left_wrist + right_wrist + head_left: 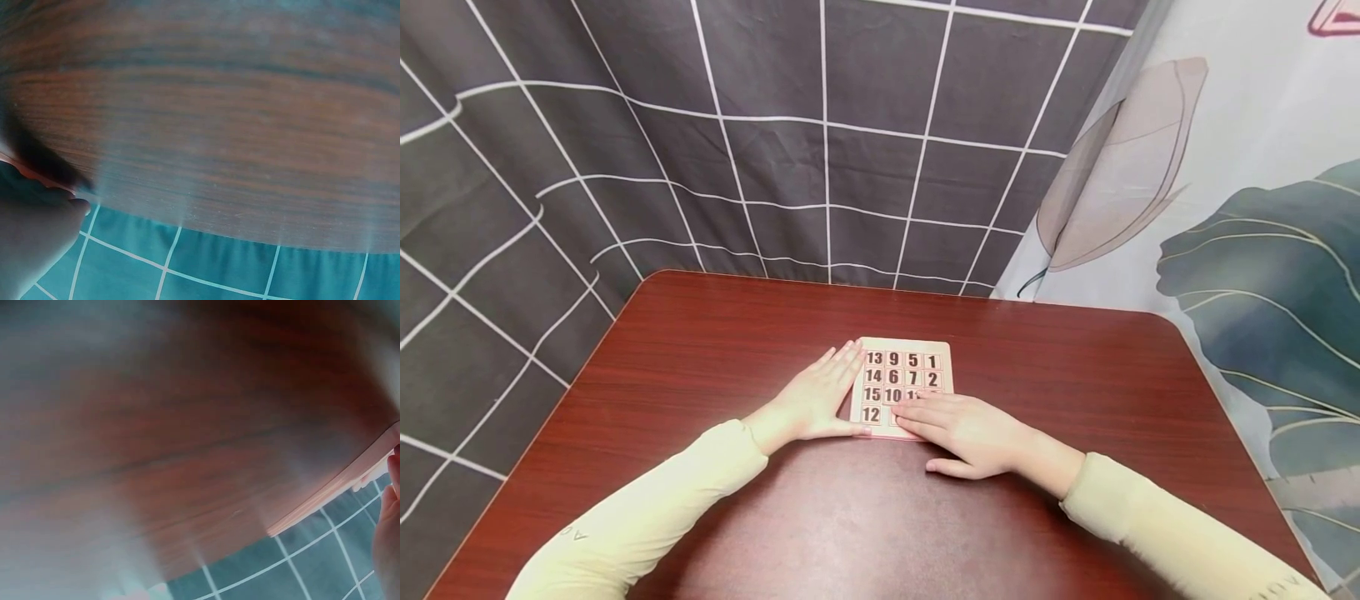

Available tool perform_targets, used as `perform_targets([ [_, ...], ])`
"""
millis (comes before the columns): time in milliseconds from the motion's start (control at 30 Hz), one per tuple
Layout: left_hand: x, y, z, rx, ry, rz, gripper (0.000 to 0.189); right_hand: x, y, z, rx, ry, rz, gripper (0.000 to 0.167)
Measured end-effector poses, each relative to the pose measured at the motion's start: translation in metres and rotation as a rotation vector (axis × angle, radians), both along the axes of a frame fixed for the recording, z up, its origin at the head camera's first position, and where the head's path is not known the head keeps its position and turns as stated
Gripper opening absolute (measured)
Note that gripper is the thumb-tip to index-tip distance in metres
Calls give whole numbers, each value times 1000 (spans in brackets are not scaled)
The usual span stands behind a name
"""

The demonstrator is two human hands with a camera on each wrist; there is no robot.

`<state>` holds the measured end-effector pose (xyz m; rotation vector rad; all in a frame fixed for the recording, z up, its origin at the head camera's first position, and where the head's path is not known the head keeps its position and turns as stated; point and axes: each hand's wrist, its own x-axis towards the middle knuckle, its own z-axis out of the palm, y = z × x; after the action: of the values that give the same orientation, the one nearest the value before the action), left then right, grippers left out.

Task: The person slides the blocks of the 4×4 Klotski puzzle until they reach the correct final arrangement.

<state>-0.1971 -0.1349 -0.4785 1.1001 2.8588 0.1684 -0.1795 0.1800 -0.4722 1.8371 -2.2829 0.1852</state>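
We see the numbered sliding puzzle [902, 377] lying flat on the table [730, 333], about midway between its left and right edges, number rows facing us. It looks nearly square; the slanted view keeps us from telling a long axis. Our left hand [816, 402] is spread along the puzzle's left side, fingertips at the far left corner, thumb at the near left, curled round nothing. Our right hand [966, 427] lies flat, fingers extended over the near right corner, gripping nothing. What matters, we judge, is the bottom row: the right fingertips are just right of the 12 tile [871, 414], covering what lies beneath.
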Motion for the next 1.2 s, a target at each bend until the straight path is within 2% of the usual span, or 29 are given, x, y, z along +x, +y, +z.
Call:
perform_targets([
  [333,1,0,1,6,0,3,116,-3,-14,4,16,-30,18,70],
  [633,2,1,4,-2,-13,8,116,3,15,10,-11,-40,-55,70],
  [933,0,0,3,-2,-9,7,118,10,43,4,-47,-16,-55,66],
  [1200,1,1,2,5,-7,3,117,10,44,-3,-33,-21,-51,65],
])
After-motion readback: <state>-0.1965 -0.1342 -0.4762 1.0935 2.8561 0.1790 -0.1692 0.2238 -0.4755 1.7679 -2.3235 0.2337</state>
